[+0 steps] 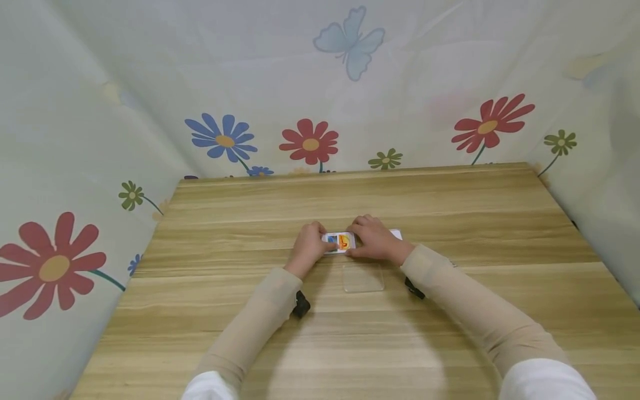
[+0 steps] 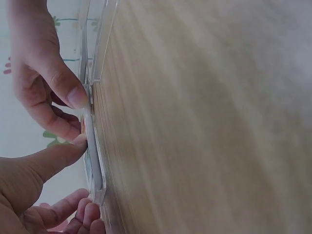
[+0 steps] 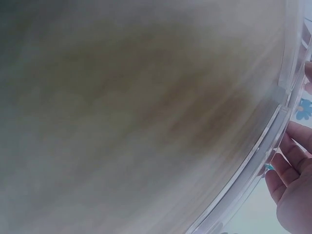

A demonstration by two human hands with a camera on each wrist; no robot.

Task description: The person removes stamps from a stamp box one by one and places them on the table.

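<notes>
A small white-edged card with a blue picture and a yellow-red picture [image 1: 345,242] lies on the table between both hands. In the left wrist view it appears as a thin pale slab [image 2: 93,151] seated in a shallow clear plastic case [image 2: 99,194]. My left hand [image 1: 306,248] holds its left end, thumb on the pictured face, fingers by the far edge. My right hand [image 1: 374,239] grips its right end, thumb at the near edge and fingertips at the far edge. A white flat piece [image 1: 396,234] shows partly behind the right hand.
A clear rectangular plastic piece [image 1: 363,279] lies on the wooden table [image 1: 350,344] just nearer than the hands. Black wrist straps [image 1: 301,305] hang under both forearms. A flower-printed cloth [image 1: 410,111] stands behind and beside the table.
</notes>
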